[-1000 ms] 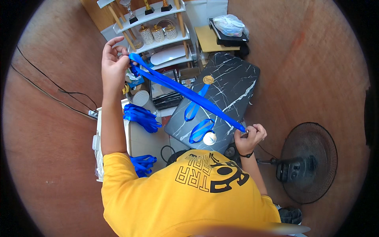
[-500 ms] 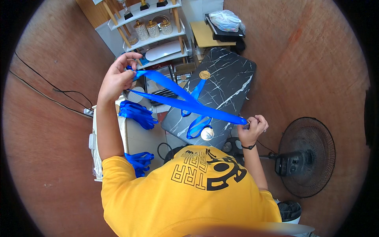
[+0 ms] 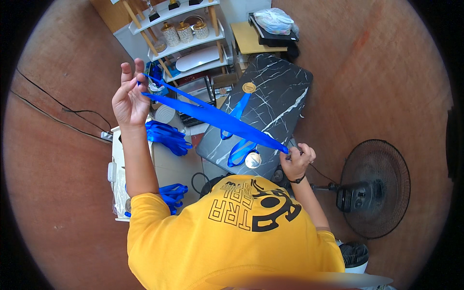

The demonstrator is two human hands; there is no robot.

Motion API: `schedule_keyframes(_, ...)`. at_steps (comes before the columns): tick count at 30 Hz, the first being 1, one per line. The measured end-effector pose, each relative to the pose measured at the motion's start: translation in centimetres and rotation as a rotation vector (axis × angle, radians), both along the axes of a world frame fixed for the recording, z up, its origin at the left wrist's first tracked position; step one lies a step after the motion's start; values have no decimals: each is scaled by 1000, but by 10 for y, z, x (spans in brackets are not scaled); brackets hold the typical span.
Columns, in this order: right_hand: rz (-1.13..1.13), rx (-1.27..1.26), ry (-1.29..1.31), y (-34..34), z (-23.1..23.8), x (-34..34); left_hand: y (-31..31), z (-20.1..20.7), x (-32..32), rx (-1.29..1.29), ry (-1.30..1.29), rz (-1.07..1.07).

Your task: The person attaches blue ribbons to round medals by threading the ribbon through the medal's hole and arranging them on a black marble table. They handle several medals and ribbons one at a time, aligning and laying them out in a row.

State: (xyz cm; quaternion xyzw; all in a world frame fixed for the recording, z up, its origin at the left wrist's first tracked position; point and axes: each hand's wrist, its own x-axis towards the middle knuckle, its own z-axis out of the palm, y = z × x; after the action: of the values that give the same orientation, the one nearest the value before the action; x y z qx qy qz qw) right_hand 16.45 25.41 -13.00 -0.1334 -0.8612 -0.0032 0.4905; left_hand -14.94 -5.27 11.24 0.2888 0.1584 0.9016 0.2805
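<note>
A blue ribbon (image 3: 208, 115) stretches in a long loop between my two hands above the table. At the upper left, my left hand (image 3: 131, 99) pinches one end, with some fingers raised. My right hand (image 3: 297, 162), lower on the right, is closed on the other end; whether a medal hangs there is hidden by the fingers. Below the ribbon, a gold-coloured medal (image 3: 249, 87) and a paler, shiny medal (image 3: 253, 160) lie on the black marble-patterned table (image 3: 280, 92), each with a blue ribbon attached.
Bundles of blue ribbon (image 3: 166, 137) lie on a white surface (image 3: 116, 159) at left. A shelf (image 3: 186, 47) with jars and trophies stands behind. At right is a black fan (image 3: 376, 188). A plastic bag (image 3: 274, 21) sits at the back.
My left hand has shifted slightly left and turned, its fingers lifting. My right hand has moved a little left and down. The ribbon's two strands have drawn closer together.
</note>
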Motion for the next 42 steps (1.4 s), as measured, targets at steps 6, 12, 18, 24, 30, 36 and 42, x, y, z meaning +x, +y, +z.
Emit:
schedule_keyframes(6,-86,-41,-4,11,0,-2,-4,-2,11,-315,168,-37)
schedule_keyframes(12,-171,-33,-7,29,-4,-1,-3,-14,13,-112,245,-73)
schedule_keyframes(18,-158,-64,-49,30,-1,0,-2,-13,25,-104,230,-35)
schedule_keyframes(24,57,-289,-60,28,12,-9,12,-11,43,-471,683,615)
schedule_keyframes(30,858,-1514,-401,11,4,-18,31,-2,42,-1004,1465,1359)
schedule_keyframes(36,1323,-2080,-562,-9,7,-29,60,-12,-25,-1330,1561,1347)
schedule_keyframes(42,1586,-1796,-365,-2,38,-22,69,-90,-93,-1322,1726,1038)
